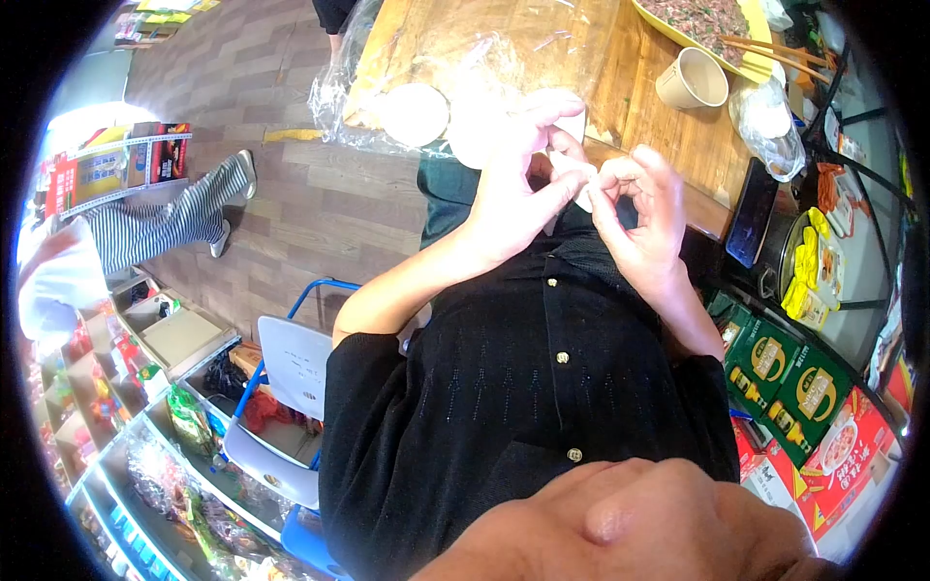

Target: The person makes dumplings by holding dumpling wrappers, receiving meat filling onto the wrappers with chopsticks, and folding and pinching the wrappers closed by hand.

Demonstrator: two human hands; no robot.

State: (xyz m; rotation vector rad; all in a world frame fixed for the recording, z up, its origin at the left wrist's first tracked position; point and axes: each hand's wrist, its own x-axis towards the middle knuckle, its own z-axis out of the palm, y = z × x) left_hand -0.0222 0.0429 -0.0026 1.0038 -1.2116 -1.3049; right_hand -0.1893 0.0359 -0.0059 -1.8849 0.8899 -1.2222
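Both hands meet just in front of my chest, at the near edge of the wooden table (630, 107). Between them is a small white dumpling (584, 197), mostly hidden by the fingers. My left hand (531, 179) cups it from the left, with thumb and fingers closed on it. On its right edge, my right hand (639, 208) pinches the dough between thumb and forefinger. A round white dough wrapper (415, 116) lies on the plastic sheet left of my hands. Glare washes out the white area beside it. Minced filling (699, 21) sits in a yellow tray (668, 31) at the far right.
Chopsticks (780, 50) rest across the tray. A paper cup (692, 79), a plastic bag (768, 124) and a phone (753, 213) are on the right. A folding chair (294, 366) and goods shelves stand left; a person in striped trousers (155, 232) is beyond. Boxes (785, 378) are stacked right.
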